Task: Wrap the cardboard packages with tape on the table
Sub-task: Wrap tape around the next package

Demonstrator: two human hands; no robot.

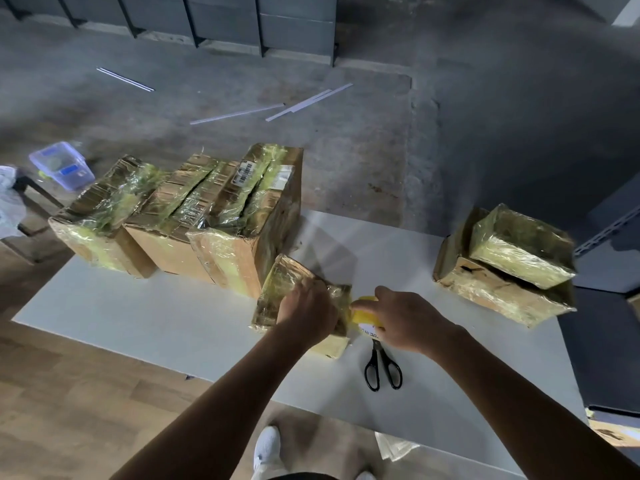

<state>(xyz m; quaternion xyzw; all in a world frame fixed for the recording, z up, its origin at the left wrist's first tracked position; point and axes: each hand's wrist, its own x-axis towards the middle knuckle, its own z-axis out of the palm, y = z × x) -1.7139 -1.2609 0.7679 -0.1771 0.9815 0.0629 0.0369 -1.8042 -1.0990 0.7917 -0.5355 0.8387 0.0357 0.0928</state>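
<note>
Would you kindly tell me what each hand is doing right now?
Left hand: grips the small taped package.
Right hand: holds the yellow tape roll.

- White surface [138, 317]: reference landmark, dimly lit.
- Beyond the surface: grey, stained concrete floor [346, 157].
- Farther beyond the surface: row of grey panels [225, 22] on dark frames.
- On the concrete beyond the surface: loose white strips [308, 100].
- Left of the surface: clear plastic box [62, 168], blue lid.
- On the near side of the surface: wood-pattern floor [69, 393].
- Right of the surface: grey slotted metal rack [606, 230].

The right hand [408, 320] hides most of the tape roll [362, 315].
</note>
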